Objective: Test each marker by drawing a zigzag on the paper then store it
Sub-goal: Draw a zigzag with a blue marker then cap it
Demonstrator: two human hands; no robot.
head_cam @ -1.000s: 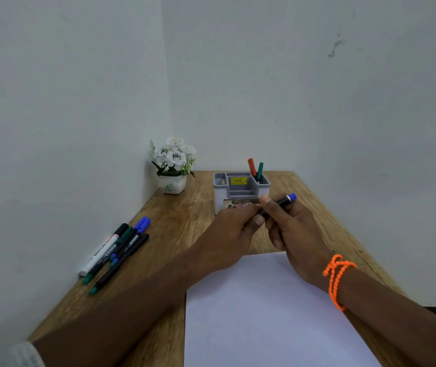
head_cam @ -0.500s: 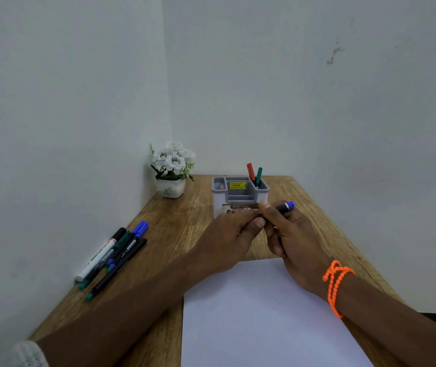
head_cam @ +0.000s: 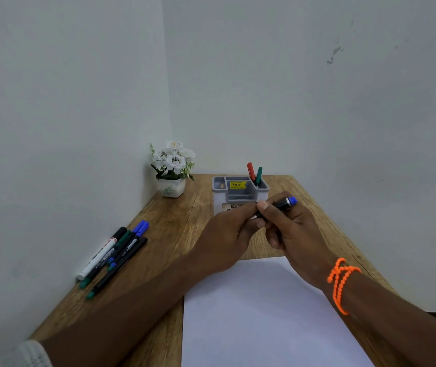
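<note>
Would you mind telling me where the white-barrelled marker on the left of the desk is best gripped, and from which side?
Probably at mid-barrel, from above. The white marker lies flat at the wall side of the marker pile, its black cap end away from the person. The wall is close on its left and a green marker lies against its right, so a side approach looks cramped; a pinch from the top seems best.

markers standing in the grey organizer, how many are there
2, both in the back right compartment of the grey organizer: a red marker leaning left and a green marker leaning right beside it. The hands block the organizer's front, so anything there is hidden.
</note>
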